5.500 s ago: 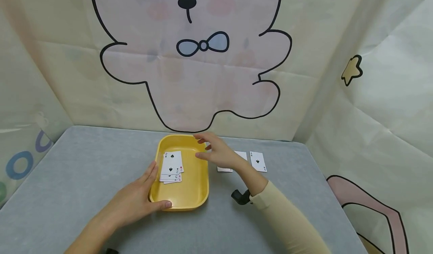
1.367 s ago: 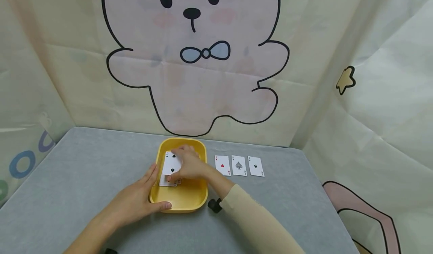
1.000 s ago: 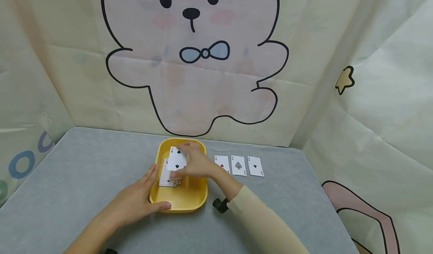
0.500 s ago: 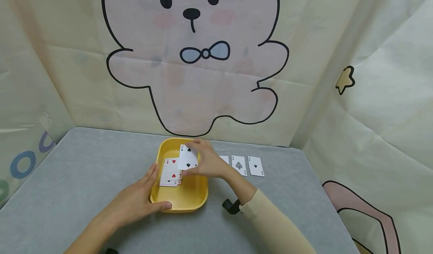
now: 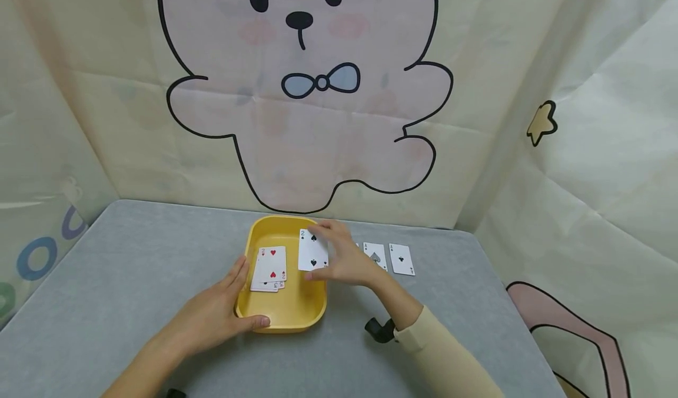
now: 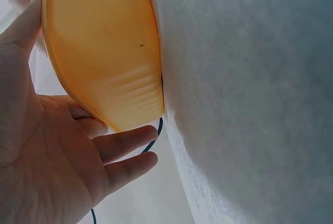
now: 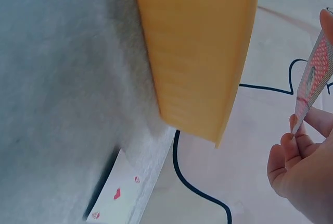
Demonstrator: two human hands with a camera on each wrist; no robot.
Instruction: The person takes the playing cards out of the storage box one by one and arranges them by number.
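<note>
We listed: one card, below frame centre, pinched in the right hand over the right side of the yellow tray; left hand, lower left, extended fingers touching the tray.

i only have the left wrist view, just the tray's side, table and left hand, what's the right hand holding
Observer: In the head view, the right hand is pinching a two of spades.
Operator: ok and is anything lying inside
Observer: Yes, a two of hearts lies face up over other cards in the tray.
Operator: and outside, off to the right
Observer: An ace of clubs lies face up on the table, the rightmost card there.
</note>
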